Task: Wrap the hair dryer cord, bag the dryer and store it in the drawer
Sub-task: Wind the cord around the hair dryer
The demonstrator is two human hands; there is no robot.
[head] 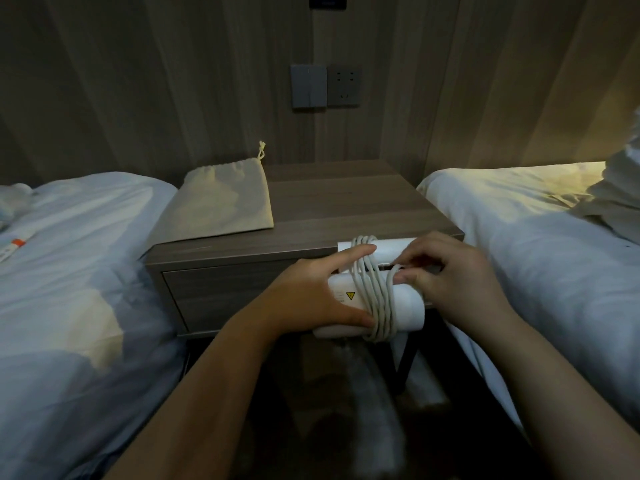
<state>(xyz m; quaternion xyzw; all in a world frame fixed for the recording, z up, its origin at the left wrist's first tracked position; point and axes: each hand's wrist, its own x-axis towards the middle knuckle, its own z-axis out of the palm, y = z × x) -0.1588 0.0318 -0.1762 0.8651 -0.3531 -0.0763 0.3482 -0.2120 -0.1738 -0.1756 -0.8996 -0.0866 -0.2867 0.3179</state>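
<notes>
A white folded hair dryer (407, 306) is held in front of the nightstand's right front corner. Its white cord (375, 296) is wound in several loops around the body and handle. My left hand (311, 292) grips the dryer's left end, index finger stretched over the top and thumb underneath. My right hand (450, 271) rests on the right side, fingertips pinching the cord's end near the loops. A beige drawstring bag (221, 202) lies flat on the nightstand's back left. The drawer (221, 292) in the nightstand front is shut.
The wooden nightstand (346, 202) stands between two beds with white covers, one left (69, 271), one right (536, 244). A wall switch (309, 86) and socket (343, 85) sit on the wood panel above. Dark floor lies below my arms.
</notes>
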